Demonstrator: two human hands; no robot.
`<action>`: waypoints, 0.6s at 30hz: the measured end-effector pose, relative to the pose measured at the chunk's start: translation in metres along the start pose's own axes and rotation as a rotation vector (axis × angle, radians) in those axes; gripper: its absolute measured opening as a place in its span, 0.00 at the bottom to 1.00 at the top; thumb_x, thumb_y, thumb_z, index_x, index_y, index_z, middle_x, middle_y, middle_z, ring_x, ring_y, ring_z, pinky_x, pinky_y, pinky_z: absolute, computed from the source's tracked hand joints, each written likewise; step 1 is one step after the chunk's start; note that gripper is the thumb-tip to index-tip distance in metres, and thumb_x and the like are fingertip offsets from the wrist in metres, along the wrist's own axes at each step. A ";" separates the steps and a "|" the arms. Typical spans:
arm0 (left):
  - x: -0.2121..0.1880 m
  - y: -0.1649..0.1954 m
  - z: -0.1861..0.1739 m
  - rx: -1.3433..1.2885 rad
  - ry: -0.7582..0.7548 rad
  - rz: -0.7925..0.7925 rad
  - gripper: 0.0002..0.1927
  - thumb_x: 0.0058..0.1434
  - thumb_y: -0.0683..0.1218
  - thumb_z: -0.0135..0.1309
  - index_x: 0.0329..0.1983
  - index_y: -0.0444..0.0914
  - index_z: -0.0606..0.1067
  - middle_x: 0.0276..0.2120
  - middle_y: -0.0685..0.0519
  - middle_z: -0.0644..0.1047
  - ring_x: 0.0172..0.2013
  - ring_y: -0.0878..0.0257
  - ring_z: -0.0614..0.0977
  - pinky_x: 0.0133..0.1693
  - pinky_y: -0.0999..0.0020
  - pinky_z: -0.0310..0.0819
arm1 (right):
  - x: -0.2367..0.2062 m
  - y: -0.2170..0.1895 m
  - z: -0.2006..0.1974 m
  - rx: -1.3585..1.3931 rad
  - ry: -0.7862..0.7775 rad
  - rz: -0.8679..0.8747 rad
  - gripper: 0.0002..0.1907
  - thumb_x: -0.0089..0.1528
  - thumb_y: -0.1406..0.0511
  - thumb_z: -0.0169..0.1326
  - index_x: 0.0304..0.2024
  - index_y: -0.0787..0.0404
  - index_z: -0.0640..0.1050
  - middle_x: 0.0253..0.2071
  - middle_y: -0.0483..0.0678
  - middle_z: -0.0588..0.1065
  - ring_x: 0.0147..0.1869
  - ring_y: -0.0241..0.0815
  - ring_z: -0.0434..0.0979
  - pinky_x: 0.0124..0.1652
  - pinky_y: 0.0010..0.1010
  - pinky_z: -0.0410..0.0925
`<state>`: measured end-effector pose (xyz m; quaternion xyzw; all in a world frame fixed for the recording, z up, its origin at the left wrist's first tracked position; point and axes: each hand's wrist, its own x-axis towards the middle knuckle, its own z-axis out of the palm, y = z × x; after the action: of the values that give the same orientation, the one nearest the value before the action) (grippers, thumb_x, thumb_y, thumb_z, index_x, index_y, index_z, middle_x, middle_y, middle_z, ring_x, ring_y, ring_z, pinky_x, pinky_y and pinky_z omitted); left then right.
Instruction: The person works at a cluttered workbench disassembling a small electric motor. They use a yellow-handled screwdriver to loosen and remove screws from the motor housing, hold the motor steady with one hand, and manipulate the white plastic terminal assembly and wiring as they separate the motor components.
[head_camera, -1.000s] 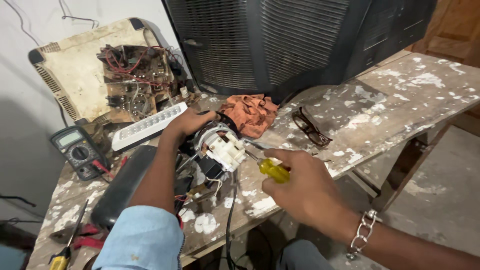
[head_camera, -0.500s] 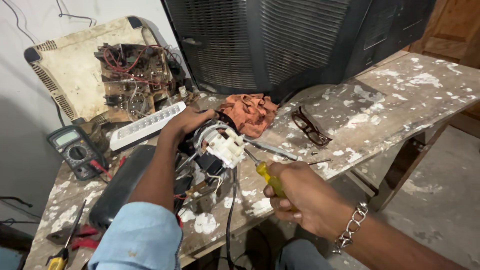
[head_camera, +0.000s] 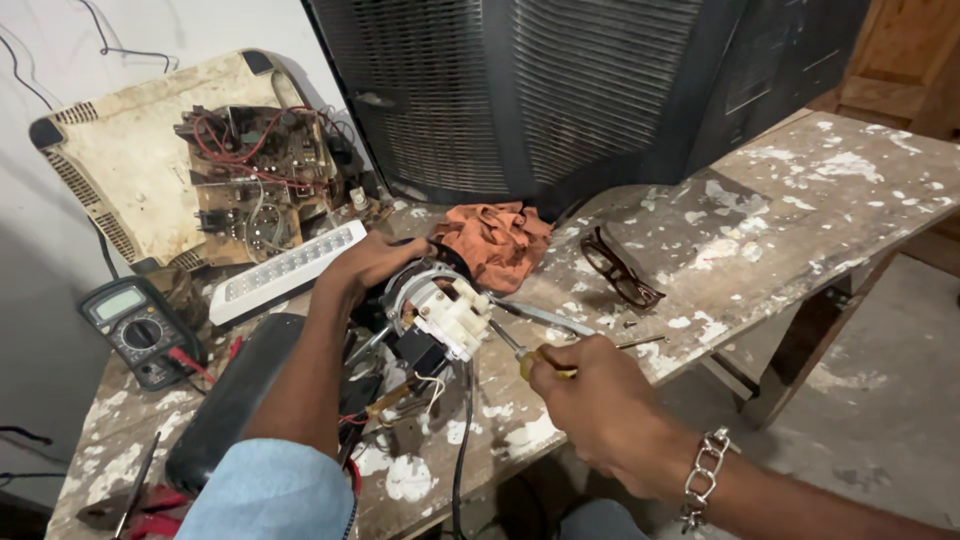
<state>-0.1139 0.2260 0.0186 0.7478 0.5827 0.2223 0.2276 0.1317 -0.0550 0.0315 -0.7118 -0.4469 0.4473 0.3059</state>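
On the paint-spattered counter (head_camera: 800, 200), near its front edge, sits a small motor assembly (head_camera: 440, 310) with a white plastic switch block on top and loose wires trailing down toward six o'clock. The left hand (head_camera: 375, 262) lies at about ten o'clock from it, fingers curled over the far rim of the round housing and touching it, so this hand is the nearer of the two and holds the piece steady. The right hand (head_camera: 600, 400) sits at about four o'clock from the assembly, closed in a fist around the yellow handle of a screwdriver (head_camera: 520, 350). The tool's long axis runs from the fist up toward ten o'clock, and its tip sits just beside the right edge of the white block; whether it touches a screw cannot be told. An orange rag (head_camera: 495, 240) lies at one o'clock from the assembly, a pair of dark-framed glasses (head_camera: 618, 268) at two o'clock, a multimeter (head_camera: 135, 328) well off at nine.
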 end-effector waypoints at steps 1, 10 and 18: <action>0.002 -0.002 0.000 0.021 -0.007 -0.015 0.38 0.49 0.68 0.56 0.42 0.28 0.82 0.35 0.41 0.85 0.35 0.54 0.85 0.40 0.60 0.77 | 0.002 0.001 -0.002 -0.073 0.047 -0.136 0.13 0.64 0.56 0.55 0.38 0.58 0.82 0.16 0.49 0.70 0.20 0.42 0.68 0.24 0.39 0.61; -0.004 0.004 -0.001 -0.009 -0.011 -0.011 0.39 0.45 0.68 0.57 0.42 0.28 0.82 0.36 0.39 0.85 0.36 0.51 0.85 0.40 0.59 0.77 | -0.005 -0.007 -0.014 -0.470 0.165 -0.549 0.11 0.60 0.62 0.55 0.39 0.61 0.82 0.25 0.62 0.77 0.31 0.59 0.82 0.35 0.47 0.73; -0.010 0.014 -0.004 0.021 -0.006 -0.036 0.40 0.43 0.67 0.57 0.42 0.28 0.83 0.38 0.39 0.85 0.38 0.50 0.86 0.43 0.60 0.77 | 0.012 0.007 -0.018 -1.450 0.210 -0.965 0.20 0.64 0.73 0.44 0.59 0.73 0.72 0.29 0.59 0.79 0.25 0.46 0.77 0.21 0.34 0.69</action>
<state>-0.1079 0.2132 0.0296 0.7402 0.5977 0.2101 0.2253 0.1528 -0.0473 0.0284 -0.5016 -0.8429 -0.1929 -0.0266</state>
